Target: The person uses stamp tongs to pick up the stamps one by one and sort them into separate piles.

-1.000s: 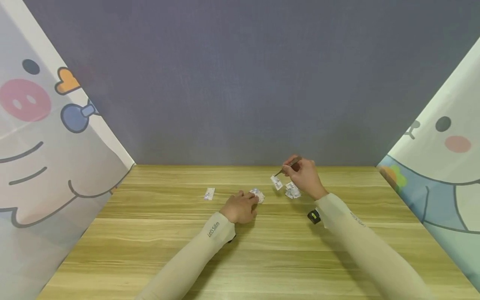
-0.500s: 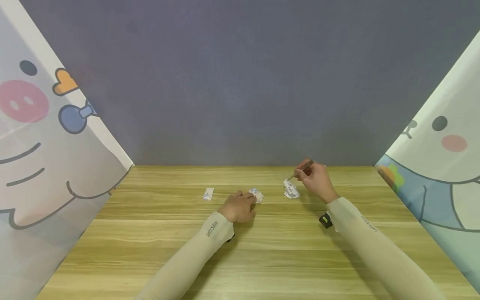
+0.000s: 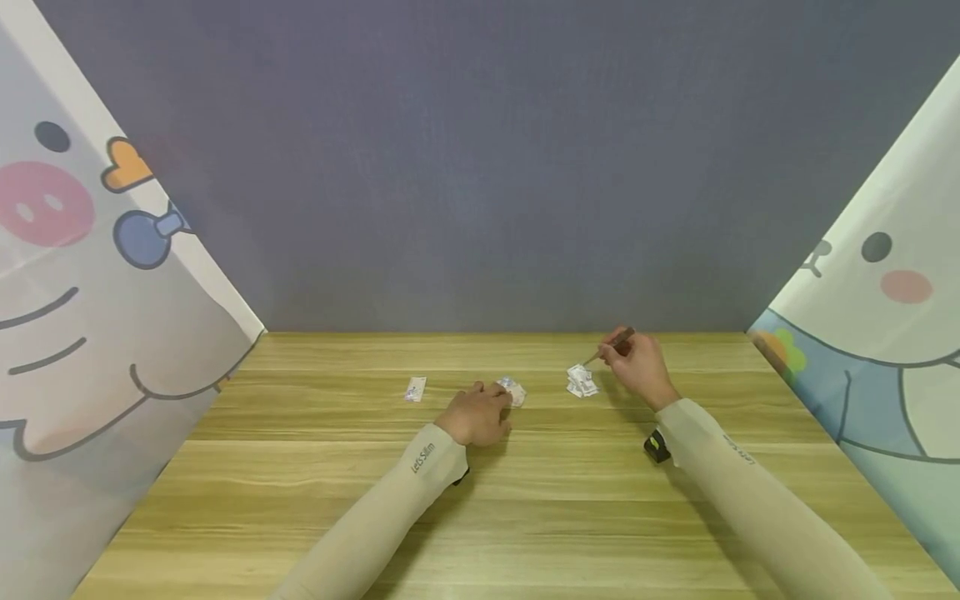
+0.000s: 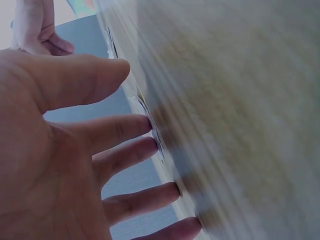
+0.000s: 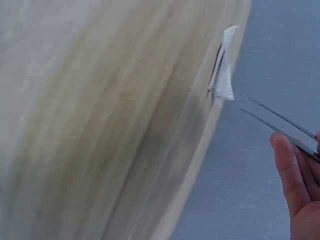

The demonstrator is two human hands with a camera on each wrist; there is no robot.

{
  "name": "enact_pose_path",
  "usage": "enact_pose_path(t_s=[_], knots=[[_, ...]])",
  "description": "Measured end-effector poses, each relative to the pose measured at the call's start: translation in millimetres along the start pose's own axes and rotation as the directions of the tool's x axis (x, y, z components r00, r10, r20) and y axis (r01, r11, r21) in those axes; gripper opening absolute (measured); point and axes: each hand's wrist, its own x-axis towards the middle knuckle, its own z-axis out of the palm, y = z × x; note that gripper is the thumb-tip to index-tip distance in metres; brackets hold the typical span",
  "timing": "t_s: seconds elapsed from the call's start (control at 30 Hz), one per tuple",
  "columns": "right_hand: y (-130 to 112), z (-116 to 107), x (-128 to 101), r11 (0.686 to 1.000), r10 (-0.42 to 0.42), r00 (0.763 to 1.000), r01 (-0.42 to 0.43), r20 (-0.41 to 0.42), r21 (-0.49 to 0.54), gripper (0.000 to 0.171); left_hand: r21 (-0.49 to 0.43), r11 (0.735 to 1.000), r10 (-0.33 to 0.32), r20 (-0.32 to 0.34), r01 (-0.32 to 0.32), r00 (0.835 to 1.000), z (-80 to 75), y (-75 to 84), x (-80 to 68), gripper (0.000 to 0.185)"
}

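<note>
Right hand (image 3: 639, 365) pinches tweezers (image 3: 609, 345), tips apart just above the small packet pile (image 3: 581, 382), left hand (image 3: 475, 412) relaxed, fingertips on another packet (image 3: 513, 392); seemingly between drop-offs, next pick needs careful tip alignment.

- The left hand (image 3: 476, 412) lies palm down on the worktop (image 3: 525, 500), its fingers (image 4: 125, 129) straight and slightly spread.
- The right hand (image 3: 637, 367) is raised, its fingers pinching tweezers (image 5: 280, 122).
- Both forearms wear beige sleeves and reach forward.

head view looks down across the table (image 3: 480, 500); wrist views skim it close.
</note>
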Motion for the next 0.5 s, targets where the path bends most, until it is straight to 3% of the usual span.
enact_pose_path(t_s=[0.2, 0.5], knots=[[-10, 5, 1, 0.998, -0.039, 0.999, 0.039, 0.001, 0.048, 0.004, -0.026, 1.0, -0.001, -0.021, 0.0, 1.0, 2.5, -2.2, 0.2, 0.055], [-30, 28, -1, 0.988, -0.097, 0.984, 0.077, 0.152, 0.137, 0.005, -0.033, 0.999, -0.005, -0.022, 0.004, 1.0, 2.8, -3.5, -0.7, 0.053]])
